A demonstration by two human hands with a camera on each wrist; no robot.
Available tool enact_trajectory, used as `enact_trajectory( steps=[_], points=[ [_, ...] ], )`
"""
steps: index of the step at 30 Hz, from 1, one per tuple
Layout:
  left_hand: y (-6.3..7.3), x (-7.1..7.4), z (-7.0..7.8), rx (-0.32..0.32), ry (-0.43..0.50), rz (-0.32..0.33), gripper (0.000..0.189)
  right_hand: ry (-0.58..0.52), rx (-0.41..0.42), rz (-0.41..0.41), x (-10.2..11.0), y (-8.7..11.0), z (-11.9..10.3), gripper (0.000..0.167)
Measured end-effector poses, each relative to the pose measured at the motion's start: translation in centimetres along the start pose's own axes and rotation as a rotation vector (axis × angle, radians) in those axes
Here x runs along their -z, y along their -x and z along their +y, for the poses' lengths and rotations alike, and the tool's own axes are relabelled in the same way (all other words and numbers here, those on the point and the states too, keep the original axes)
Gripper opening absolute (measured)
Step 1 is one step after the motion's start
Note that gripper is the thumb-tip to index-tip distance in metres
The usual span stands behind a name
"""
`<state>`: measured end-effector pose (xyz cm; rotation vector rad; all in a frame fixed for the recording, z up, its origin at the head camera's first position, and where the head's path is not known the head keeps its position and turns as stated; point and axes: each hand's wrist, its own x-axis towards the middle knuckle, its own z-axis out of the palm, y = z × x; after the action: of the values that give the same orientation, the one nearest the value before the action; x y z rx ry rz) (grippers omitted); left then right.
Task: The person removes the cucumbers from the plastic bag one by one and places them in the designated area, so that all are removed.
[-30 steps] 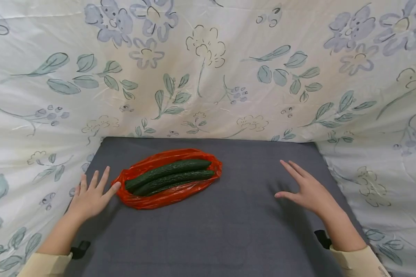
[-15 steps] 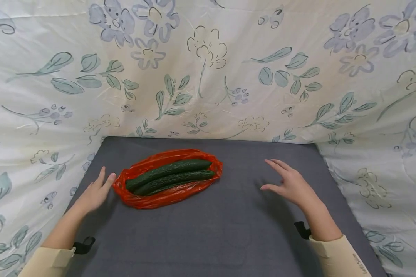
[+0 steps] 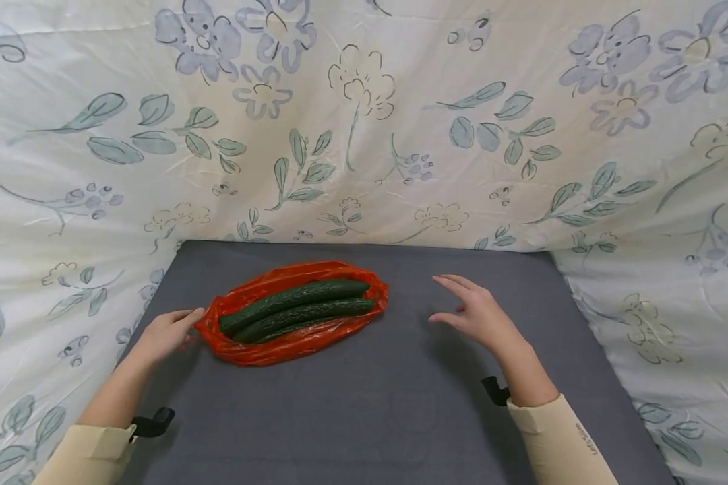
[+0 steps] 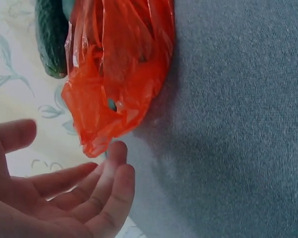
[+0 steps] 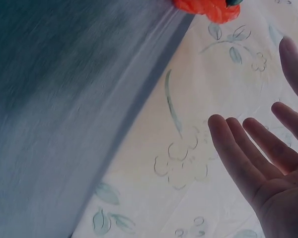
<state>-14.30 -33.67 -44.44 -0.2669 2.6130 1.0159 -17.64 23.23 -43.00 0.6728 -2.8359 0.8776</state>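
Note:
Two dark green cucumbers (image 3: 306, 294) lie side by side in an opened red plastic bag (image 3: 251, 353) on the left half of the table. At the bag's left end is my left hand (image 3: 165, 335). In the left wrist view its thumb stands apart from the loosely bent fingers (image 4: 120, 191), and the bag's gathered tip hangs right by the fingertips. My right hand (image 3: 478, 314) hovers to the right of the bag, thumb and fingers spread apart, holding nothing. The right wrist view catches only a red corner of the bag at its top.
Beneath the bag lies a dark grey table surface (image 3: 352, 417). A pale floral cloth (image 3: 364, 182) rises behind the table and along both sides. Each wrist carries a black strap mount below the cuff of a cream sleeve (image 3: 94, 448).
My right hand has come leftward toward the bag. My left hand has turned from spread fingers to a lower, sideways pose at the bag's left end. The bag and cucumbers stay put.

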Motion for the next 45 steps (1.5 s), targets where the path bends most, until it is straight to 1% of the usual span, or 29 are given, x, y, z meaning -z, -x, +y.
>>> enact_trajectory(
  steps=[5,12,18,24,28,32,35,39,45],
  points=[
    [-0.1,-0.4,0.2,0.003,0.052,0.017,0.080,-0.046,0.005,-0.011,-0.7,-1.1,-1.0,0.077],
    [-0.6,-0.6,0.0,0.019,0.108,0.040,0.072,-0.089,0.017,-0.047,-1.9,-2.8,-2.6,0.076],
    [-0.7,-0.5,-0.3,0.031,0.083,0.049,0.065,-0.095,0.025,-0.073,-2.8,-4.1,-3.7,0.076],
    [-0.5,-0.7,-0.4,0.015,0.059,0.069,0.058,-0.131,0.029,-0.086,-3.9,-5.6,-4.9,0.079],
    [-0.5,-0.8,-0.4,0.009,0.057,0.091,0.053,-0.143,0.037,-0.115,-4.6,-6.7,-6.0,0.078],
    [-0.6,-0.8,-0.3,-0.003,0.055,0.115,0.049,-0.150,0.060,-0.133,-5.4,-7.7,-7.1,0.076],
    [-0.8,-0.8,-0.2,-0.010,0.047,0.125,0.048,-0.135,0.079,-0.133,-6.1,-8.4,-7.7,0.075],
    [-0.9,-0.7,-0.3,-0.009,0.041,0.127,0.047,-0.113,0.088,-0.142,-7.1,-9.2,-8.3,0.075],
    [-0.8,-0.7,-0.3,-0.010,0.060,0.117,0.046,-0.108,0.071,-0.165,-8.9,-10.4,-9.3,0.075]
  ],
)
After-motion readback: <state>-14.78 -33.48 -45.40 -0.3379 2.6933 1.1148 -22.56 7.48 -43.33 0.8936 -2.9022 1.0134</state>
